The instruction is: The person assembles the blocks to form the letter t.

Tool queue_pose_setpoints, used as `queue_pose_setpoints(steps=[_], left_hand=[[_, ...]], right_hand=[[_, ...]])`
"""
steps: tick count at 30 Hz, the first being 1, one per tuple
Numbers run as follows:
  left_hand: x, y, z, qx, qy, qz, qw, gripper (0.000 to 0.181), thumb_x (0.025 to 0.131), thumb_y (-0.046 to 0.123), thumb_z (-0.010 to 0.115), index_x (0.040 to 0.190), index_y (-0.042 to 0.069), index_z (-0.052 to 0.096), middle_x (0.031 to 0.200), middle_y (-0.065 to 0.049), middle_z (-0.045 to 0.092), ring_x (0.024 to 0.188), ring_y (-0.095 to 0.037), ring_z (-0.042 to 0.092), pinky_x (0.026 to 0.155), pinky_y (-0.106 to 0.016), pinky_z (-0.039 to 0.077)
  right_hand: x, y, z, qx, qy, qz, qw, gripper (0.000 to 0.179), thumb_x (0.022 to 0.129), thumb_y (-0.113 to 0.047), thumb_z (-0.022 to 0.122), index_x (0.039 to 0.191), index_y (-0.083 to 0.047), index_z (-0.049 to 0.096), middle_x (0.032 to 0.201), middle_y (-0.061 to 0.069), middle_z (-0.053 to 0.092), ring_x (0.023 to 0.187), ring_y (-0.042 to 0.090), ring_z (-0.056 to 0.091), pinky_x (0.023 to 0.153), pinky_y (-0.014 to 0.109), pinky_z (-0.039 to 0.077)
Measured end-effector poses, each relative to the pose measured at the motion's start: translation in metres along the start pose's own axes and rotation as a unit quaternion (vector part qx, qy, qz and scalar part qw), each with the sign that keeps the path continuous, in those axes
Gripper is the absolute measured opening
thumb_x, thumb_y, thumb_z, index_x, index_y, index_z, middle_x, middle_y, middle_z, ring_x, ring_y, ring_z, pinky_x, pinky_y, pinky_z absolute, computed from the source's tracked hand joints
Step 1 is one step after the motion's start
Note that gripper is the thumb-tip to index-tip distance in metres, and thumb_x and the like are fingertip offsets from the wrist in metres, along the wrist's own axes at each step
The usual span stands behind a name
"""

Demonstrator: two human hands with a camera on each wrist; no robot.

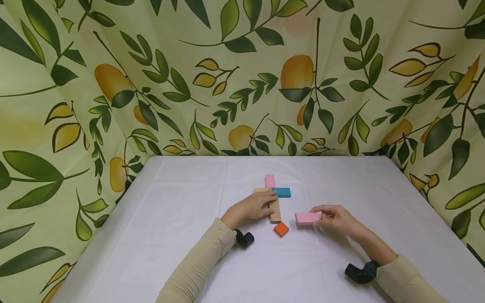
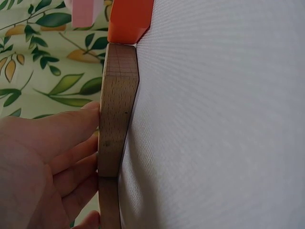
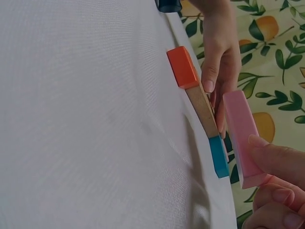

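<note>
My left hand (image 1: 251, 207) rests on a flat layout of wooden blocks, its fingertips touching the top of the plain block (image 1: 275, 213) that points toward me. Another plain block (image 1: 260, 190) shows partly behind those fingers. Beside the fingertips lies a blue block (image 1: 283, 192), with a pink block (image 1: 270, 181) standing out behind it. An orange block (image 1: 281, 229), turned at an angle, meets the near end of the plain one. To the right, my right hand (image 1: 335, 219) pinches a second pink block (image 3: 243, 136) between thumb and fingers, raised over the cloth.
A white cloth (image 1: 151, 252) covers the table. Behind and around it hangs a curtain (image 1: 250, 97) printed with leaves and fruit. Each wrist carries a black camera mount, the left one (image 1: 245, 239) close to the table and the right one (image 1: 361, 272) near the sleeve.
</note>
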State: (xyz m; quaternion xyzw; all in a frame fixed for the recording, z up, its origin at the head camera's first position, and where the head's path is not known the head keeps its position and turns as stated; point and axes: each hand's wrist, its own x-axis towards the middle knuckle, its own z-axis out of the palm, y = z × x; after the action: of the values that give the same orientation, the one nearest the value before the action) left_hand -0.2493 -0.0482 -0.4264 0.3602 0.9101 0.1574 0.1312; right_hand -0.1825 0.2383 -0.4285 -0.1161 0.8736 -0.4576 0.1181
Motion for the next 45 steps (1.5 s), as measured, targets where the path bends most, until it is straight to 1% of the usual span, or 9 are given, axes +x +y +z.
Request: queue_pose_setpoints(steps=[6, 11, 20, 25, 37, 40, 45], left_hand=[[0.0, 0.0, 0.0, -0.006, 0.0, -0.001, 1.0, 0.051, 0.099, 0.029, 0.053, 0.146, 0.012, 0.043, 0.159, -0.001, 0.032, 0.15, -0.016, 0.026, 0.122, -0.033, 0.026], [-0.001, 0.001, 0.0, -0.003, -0.001, -0.001, 1.0, 0.051, 0.099, 0.029, 0.053, 0.146, 0.012, 0.043, 0.159, -0.001, 0.032, 0.15, -0.016, 0.026, 0.122, -0.033, 0.026], [-0.001, 0.002, -0.001, -0.005, -0.001, -0.002, 1.0, 0.052, 0.099, 0.03, 0.054, 0.146, 0.011, 0.042, 0.159, -0.002, 0.032, 0.151, -0.017, 0.025, 0.122, -0.034, 0.026], [0.0, 0.001, -0.001, -0.006, -0.003, -0.002, 1.0, 0.052, 0.099, 0.03, 0.053, 0.146, 0.012, 0.042, 0.16, -0.001, 0.031, 0.151, -0.016, 0.025, 0.122, -0.034, 0.025], [-0.001, 0.003, -0.003, -0.005, -0.006, -0.005, 1.0, 0.052, 0.099, 0.03, 0.053, 0.147, 0.012, 0.042, 0.16, -0.001, 0.03, 0.151, -0.017, 0.025, 0.122, -0.034, 0.025], [-0.002, 0.003, -0.003, -0.004, -0.004, -0.006, 1.0, 0.052, 0.099, 0.03, 0.053, 0.146, 0.012, 0.042, 0.16, -0.001, 0.031, 0.151, -0.017, 0.025, 0.122, -0.034, 0.025], [-0.002, 0.004, -0.003, -0.003, -0.003, -0.008, 1.0, 0.052, 0.099, 0.029, 0.054, 0.146, 0.012, 0.042, 0.16, -0.001, 0.031, 0.151, -0.017, 0.025, 0.122, -0.034, 0.026]], right_hand=[[-0.001, 0.001, 0.0, 0.007, -0.007, -0.011, 0.9999, 0.044, 0.081, -0.016, 0.075, 0.118, 0.006, 0.063, 0.068, -0.005, 0.041, 0.064, 0.002, 0.039, 0.056, 0.02, 0.032], [-0.001, 0.001, 0.001, 0.005, -0.011, -0.01, 0.9999, 0.045, 0.081, -0.017, 0.076, 0.118, 0.005, 0.063, 0.068, -0.004, 0.041, 0.066, 0.002, 0.039, 0.057, 0.021, 0.032], [-0.003, 0.0, 0.001, -0.002, -0.014, -0.029, 0.9995, 0.044, 0.081, -0.018, 0.076, 0.116, 0.004, 0.064, 0.069, -0.005, 0.041, 0.067, 0.001, 0.039, 0.057, 0.021, 0.032], [-0.004, -0.001, 0.002, 0.0, -0.018, -0.026, 0.9995, 0.043, 0.081, -0.018, 0.076, 0.116, 0.004, 0.065, 0.069, -0.004, 0.041, 0.069, 0.002, 0.04, 0.058, 0.021, 0.033], [-0.009, -0.002, 0.006, 0.018, -0.037, -0.032, 0.9986, 0.043, 0.083, -0.018, 0.074, 0.116, 0.007, 0.063, 0.068, -0.008, 0.04, 0.069, 0.0, 0.04, 0.058, 0.021, 0.032], [-0.009, -0.001, 0.007, 0.016, -0.04, -0.032, 0.9986, 0.044, 0.082, -0.019, 0.075, 0.116, 0.007, 0.063, 0.068, -0.008, 0.041, 0.07, 0.0, 0.04, 0.058, 0.021, 0.031], [-0.01, 0.003, 0.009, 0.028, -0.045, -0.029, 0.9982, 0.045, 0.083, -0.018, 0.074, 0.116, 0.009, 0.062, 0.067, -0.009, 0.041, 0.068, 0.0, 0.04, 0.058, 0.022, 0.032]])
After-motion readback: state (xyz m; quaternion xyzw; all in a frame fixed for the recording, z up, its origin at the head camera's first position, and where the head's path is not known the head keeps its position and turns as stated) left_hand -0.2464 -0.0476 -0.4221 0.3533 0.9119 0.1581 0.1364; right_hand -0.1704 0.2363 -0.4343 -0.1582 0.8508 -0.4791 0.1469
